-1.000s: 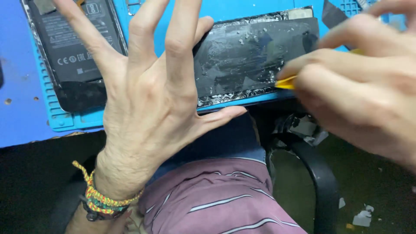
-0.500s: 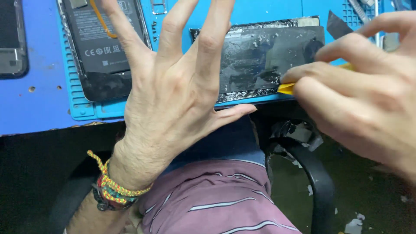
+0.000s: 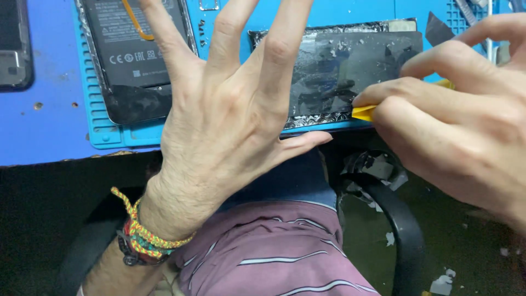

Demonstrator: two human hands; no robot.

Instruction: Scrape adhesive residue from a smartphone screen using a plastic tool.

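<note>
My left hand (image 3: 230, 126) is splayed wide, gripping nothing, its thumb lying along the near edge of the blue mat (image 3: 104, 131). My right hand (image 3: 460, 126) pinches a yellow pry tool (image 3: 364, 112), fingers closed around it, the tip set against the near right part of the dark phone panel (image 3: 356, 66), which lies flat near the mat's front edge. Farther left on the mat lies an opened phone (image 3: 131, 55) showing its battery.

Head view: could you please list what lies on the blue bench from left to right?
Dark phone at the edge → opened phone with its battery showing → left hand → black panel smeared with glue residue → yellow pry tool → right hand.
</note>
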